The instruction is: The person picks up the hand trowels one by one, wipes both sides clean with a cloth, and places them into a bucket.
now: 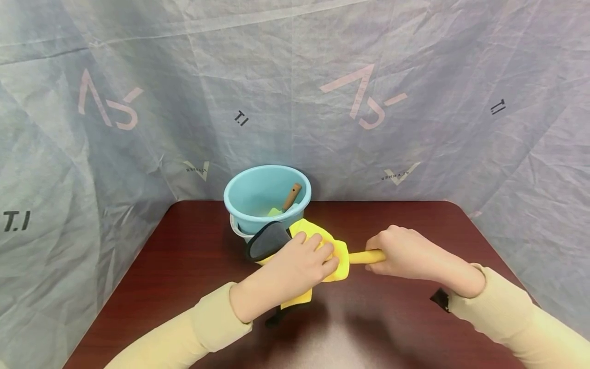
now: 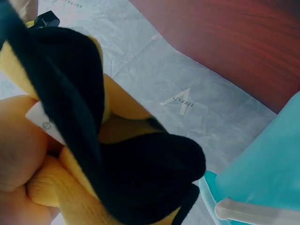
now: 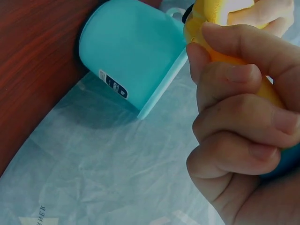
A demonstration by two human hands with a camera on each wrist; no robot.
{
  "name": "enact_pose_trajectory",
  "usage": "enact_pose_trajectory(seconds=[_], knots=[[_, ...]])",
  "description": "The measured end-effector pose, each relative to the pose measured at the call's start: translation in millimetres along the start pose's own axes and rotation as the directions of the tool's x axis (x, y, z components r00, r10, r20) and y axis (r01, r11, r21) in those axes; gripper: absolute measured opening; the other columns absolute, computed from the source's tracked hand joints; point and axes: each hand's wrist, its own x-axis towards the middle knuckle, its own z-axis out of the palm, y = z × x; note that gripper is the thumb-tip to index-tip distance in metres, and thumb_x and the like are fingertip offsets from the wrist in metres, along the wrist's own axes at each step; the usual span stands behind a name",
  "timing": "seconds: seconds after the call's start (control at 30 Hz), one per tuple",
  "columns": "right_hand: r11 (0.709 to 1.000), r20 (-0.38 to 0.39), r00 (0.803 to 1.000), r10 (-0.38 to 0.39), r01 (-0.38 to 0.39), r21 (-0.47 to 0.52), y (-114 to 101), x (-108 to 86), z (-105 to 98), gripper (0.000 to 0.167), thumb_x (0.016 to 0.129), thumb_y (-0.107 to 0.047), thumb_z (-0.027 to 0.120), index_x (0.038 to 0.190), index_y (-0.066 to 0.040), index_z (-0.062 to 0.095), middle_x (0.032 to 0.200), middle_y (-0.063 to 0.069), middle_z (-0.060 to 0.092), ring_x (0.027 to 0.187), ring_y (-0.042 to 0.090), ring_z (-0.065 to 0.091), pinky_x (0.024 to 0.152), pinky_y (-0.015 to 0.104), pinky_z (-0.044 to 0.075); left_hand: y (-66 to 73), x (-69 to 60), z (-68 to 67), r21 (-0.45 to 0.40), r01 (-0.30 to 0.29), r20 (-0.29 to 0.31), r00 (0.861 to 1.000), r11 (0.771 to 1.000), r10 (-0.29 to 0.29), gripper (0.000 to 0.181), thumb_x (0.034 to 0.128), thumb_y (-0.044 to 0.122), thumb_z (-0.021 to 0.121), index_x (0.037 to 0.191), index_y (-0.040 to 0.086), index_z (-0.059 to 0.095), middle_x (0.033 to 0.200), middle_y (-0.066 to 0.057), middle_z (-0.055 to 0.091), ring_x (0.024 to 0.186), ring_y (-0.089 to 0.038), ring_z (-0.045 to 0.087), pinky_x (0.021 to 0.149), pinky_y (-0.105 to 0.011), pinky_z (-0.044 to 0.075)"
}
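Observation:
My left hand (image 1: 295, 261) grips a yellow and black fabric item (image 1: 340, 259), perhaps a glove, in front of the bucket. Its dark grey panel (image 1: 269, 241) points left, and a yellow flap with black edging hangs below the hand. In the left wrist view, black trim (image 2: 159, 173) and a white tag (image 2: 44, 121) show on the fabric. My right hand (image 1: 405, 251) curls round a yellow handle (image 1: 364, 257) running into the fabric from the right. A blue part (image 3: 288, 161) shows by the right palm. The handle's other end is hidden.
A light blue bucket (image 1: 244, 192) with a white carrying handle stands at the back of the dark red table (image 1: 184, 256). Inside it lean a brown-handled tool (image 1: 292, 197) and something light green (image 1: 274, 211). A grey printed sheet (image 1: 295, 77) hangs behind the table.

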Motion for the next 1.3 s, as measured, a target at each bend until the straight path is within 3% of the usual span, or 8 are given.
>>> enact_pose_trajectory(seconds=[0.3,0.63,0.77,0.97,1.3], knots=[[1.000,0.012,1.000,-0.012,0.012,-0.006,-0.1,1.1,3.4,0.029,0.069,-0.019,0.075,0.058,-0.026,0.049,0.053,-0.014,0.031,0.049,0.002,0.026,0.043,0.020,0.030,2.3,-2.0,-1.3,-0.002,-0.016,0.130,0.991,1.000,0.017,0.022,0.0853,0.018,0.062,0.107,0.023,0.064,0.099,0.002,0.059,0.086,-0.019,0.050,0.068,-0.030,0.041],[1.000,0.011,1.000,-0.003,0.003,-0.003,0.5,-1.0,1.8,0.028,0.070,-0.020,0.076,0.060,-0.027,0.051,0.053,-0.014,0.033,0.050,0.002,0.028,0.044,0.020,0.031,-2.4,-9.6,-1.0,-0.001,-0.007,0.128,0.992,1.000,0.007,0.016,0.0824,0.017,0.064,0.098,0.022,0.063,0.093,0.003,0.057,0.082,-0.019,0.048,0.066,-0.031,0.039],[1.000,0.007,1.000,0.004,-0.004,-0.022,2.2,-4.7,1.6,0.029,0.069,-0.020,0.076,0.060,-0.027,0.050,0.053,-0.015,0.033,0.050,0.003,0.029,0.045,0.021,0.031,-3.9,-13.5,-1.6,-0.002,-0.004,0.154,0.988,1.000,0.004,0.012,0.0817,0.017,0.065,0.093,0.021,0.062,0.089,0.003,0.056,0.079,-0.018,0.047,0.064,-0.030,0.037],[1.000,0.003,1.000,-0.002,0.002,-0.025,7.4,-10.2,1.4,0.029,0.069,-0.020,0.077,0.060,-0.027,0.050,0.053,-0.015,0.032,0.051,0.002,0.029,0.044,0.021,0.030,-8.7,-21.2,-0.8,-0.027,0.022,0.205,0.979,0.999,-0.016,0.015,0.0810,0.020,0.069,0.095,0.022,0.064,0.093,0.003,0.058,0.081,-0.018,0.047,0.066,-0.031,0.038],[1.000,0.004,1.000,-0.015,0.015,-0.009,13.5,-14.4,2.5,0.030,0.068,-0.018,0.076,0.060,-0.028,0.050,0.054,-0.016,0.033,0.051,0.001,0.027,0.044,0.020,0.030,-13.1,-34.4,2.0,-0.087,0.061,0.220,0.975,0.994,-0.041,0.019,0.0792,0.021,0.071,0.097,0.023,0.063,0.098,0.003,0.058,0.085,-0.019,0.049,0.068,-0.032,0.038]])
